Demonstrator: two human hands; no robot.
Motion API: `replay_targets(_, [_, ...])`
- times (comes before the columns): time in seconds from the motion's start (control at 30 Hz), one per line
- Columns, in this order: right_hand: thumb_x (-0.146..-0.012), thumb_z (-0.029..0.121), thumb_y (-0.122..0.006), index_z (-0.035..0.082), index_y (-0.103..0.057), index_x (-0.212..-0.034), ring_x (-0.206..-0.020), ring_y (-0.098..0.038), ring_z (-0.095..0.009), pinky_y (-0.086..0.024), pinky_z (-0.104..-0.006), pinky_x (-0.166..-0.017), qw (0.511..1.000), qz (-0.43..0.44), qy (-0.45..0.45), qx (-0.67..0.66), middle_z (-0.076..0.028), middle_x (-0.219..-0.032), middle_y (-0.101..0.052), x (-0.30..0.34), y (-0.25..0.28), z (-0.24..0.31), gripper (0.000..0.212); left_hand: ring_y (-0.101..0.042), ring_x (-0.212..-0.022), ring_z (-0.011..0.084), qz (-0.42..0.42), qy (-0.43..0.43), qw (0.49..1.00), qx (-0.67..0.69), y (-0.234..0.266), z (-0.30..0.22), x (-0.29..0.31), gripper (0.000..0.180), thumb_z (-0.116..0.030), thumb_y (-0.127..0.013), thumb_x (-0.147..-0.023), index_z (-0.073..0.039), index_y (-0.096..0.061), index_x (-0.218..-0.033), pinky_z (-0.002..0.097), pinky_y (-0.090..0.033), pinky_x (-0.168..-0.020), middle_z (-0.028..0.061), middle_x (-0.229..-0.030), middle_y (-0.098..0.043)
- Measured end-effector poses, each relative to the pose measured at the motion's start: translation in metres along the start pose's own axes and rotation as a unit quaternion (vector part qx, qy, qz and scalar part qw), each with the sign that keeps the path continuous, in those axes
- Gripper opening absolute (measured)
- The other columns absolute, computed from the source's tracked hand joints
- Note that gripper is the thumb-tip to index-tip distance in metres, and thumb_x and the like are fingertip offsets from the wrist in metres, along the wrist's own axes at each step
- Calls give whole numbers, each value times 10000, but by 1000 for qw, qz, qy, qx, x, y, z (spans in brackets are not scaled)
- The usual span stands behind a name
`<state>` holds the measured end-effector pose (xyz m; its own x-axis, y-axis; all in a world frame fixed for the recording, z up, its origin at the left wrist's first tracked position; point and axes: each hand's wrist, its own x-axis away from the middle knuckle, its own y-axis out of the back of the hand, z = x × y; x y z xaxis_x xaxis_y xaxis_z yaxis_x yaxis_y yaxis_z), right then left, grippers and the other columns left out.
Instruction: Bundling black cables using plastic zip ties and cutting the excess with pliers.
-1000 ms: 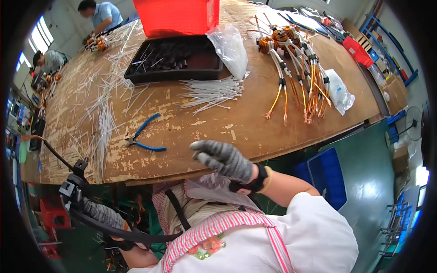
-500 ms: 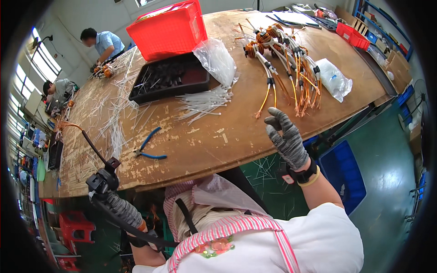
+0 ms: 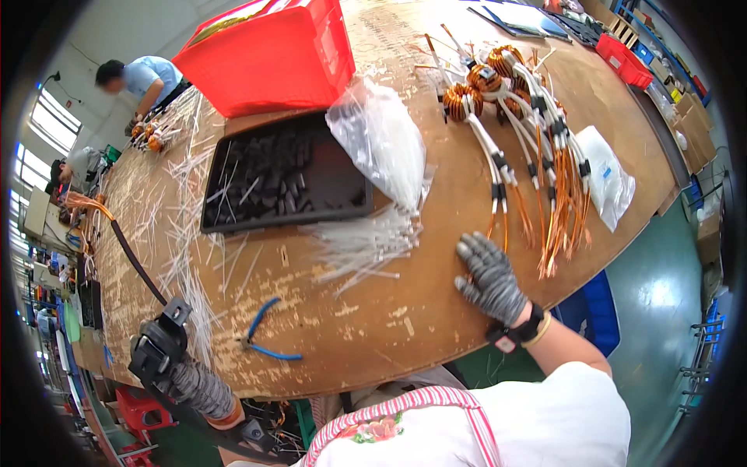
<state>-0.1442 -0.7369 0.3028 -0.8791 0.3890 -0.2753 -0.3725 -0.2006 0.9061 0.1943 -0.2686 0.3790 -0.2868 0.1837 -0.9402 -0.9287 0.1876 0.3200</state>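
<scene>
My left hand (image 3: 189, 387), in a grey glove, is at the table's near left edge, closed on a black cable assembly. This has a blocky black housing (image 3: 159, 342) and a black cable (image 3: 134, 253) that runs up to frayed copper strands. The housing hides most of the fingers. A thick black length also trails along my left forearm. My gloved right hand (image 3: 493, 282) is open over the table's right part, holding nothing, its fingertips near the wire ends. Beyond it lies a bundle of copper-wound ring coils (image 3: 484, 78) with white-sleeved leads, black bands and bare copper ends (image 3: 562, 222).
Blue-handled pliers (image 3: 268, 349) lie near the front edge. Behind them are loose white cable ties (image 3: 362, 245), a black tray (image 3: 292, 210) of small black pieces, a clear bag (image 3: 381, 144) and a red crate (image 3: 268, 58). Another plastic bag (image 3: 605, 179) lies right. Two people work at far left.
The view has shifted closer over the table. My right hand has come down from above the front edge to the tabletop, its fingers straighter. My left hand still holds the cable assembly.
</scene>
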Motion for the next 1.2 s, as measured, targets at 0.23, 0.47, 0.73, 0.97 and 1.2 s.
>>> replay_targets(0.23, [-822, 297, -626, 32, -483, -1354, -1374, -365, -331, -262, -458, -1148, 998, 40, -45, 5, -159, -1424, -458, 4, 4, 6, 612, -654, -860, 215, 128, 82, 964, 218, 13, -34, -93, 340, -225, -632, -930, -20, -594, -1198, 344, -536, -756, 95, -1023, -671])
replay_targets(0.47, [-849, 445, -574, 18, -365, -1432, -1377, -343, -319, -187, -453, -1174, 978, 161, -121, -55, -163, -1454, -416, -34, 50, 14, 752, -653, -862, 215, 136, 127, 950, 252, 58, -53, -170, 347, -230, -629, -932, -17, -590, -1203, 342, -536, -759, 96, -1026, -670])
replay_targets(0.73, [-800, 467, -652, 63, -229, -1507, -1442, -172, -405, -108, -524, -1177, 983, -50, -140, 111, -184, -1557, -213, -152, 108, -34, 918, -653, -865, 215, 129, 155, 943, 264, 71, -66, -190, 355, -235, -625, -935, -13, -585, -1209, 340, -536, -762, 98, -1030, -668])
replay_targets(0.97, [-896, 34, -390, 211, -170, -1531, -1479, -15, -402, -16, -579, -1177, 928, 89, -80, 352, -136, -1618, -36, -169, 31, -116, 695, -652, -867, 215, 133, 169, 935, 284, 48, -80, -191, 363, -240, -622, -937, -10, -581, -1214, 338, -536, -765, 100, -1034, -667])
replay_targets(1.2, [-681, 494, -770, 192, -54, -1551, -1455, -147, -415, -204, -496, -1169, 878, 11, -406, 252, -286, -1569, -24, -167, 132, -140, 1166, -652, -869, 215, 136, 177, 930, 292, 38, -90, -192, 370, -245, -618, -939, -7, -576, -1219, 336, -536, -768, 102, -1037, -665])
